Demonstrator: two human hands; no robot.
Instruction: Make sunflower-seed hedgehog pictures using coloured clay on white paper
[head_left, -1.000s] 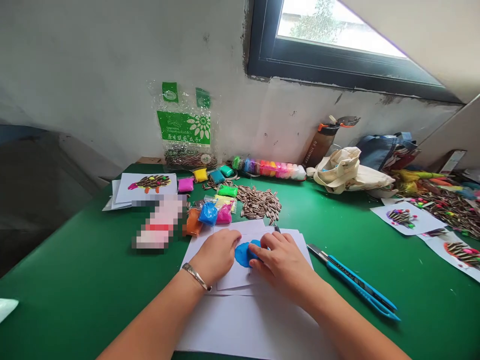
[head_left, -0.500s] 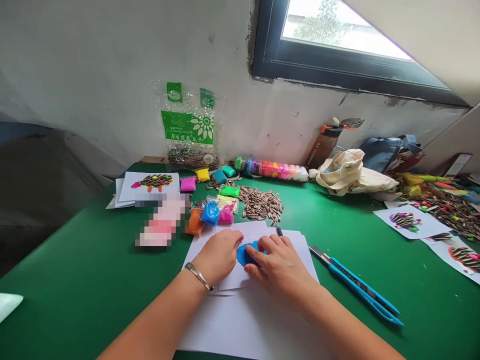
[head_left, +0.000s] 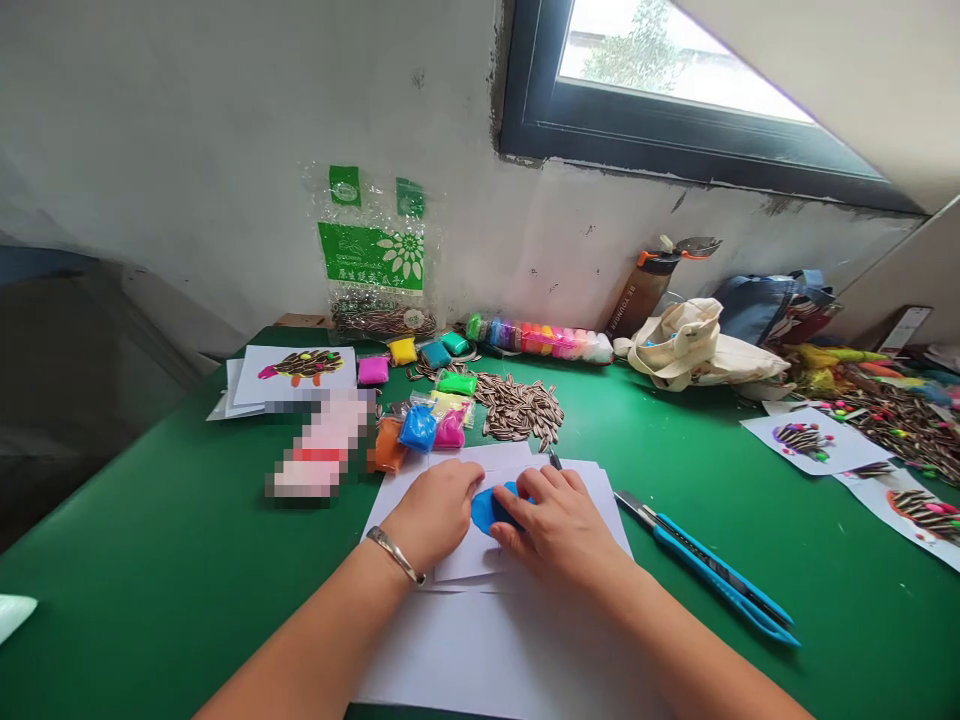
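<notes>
One hand, the left hand (head_left: 433, 508), curls beside the blue clay (head_left: 482, 512); I can't tell if it pinches anything. The right hand (head_left: 561, 518), thumb and finger apart, touches the clay under it, and pushing too hard could squash it crooked.

Daylight shows through a dark-framed window (head_left: 667, 105) in the scuffed, pale wall (head_left: 225, 150) behind a green worktop (head_left: 165, 560).

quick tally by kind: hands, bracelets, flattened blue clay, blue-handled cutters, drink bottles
Left hand and right hand: 2
Bracelet: 1
Flattened blue clay, partly hidden: 1
Blue-handled cutter: 1
Drink bottle: 1
Total: 6
</notes>
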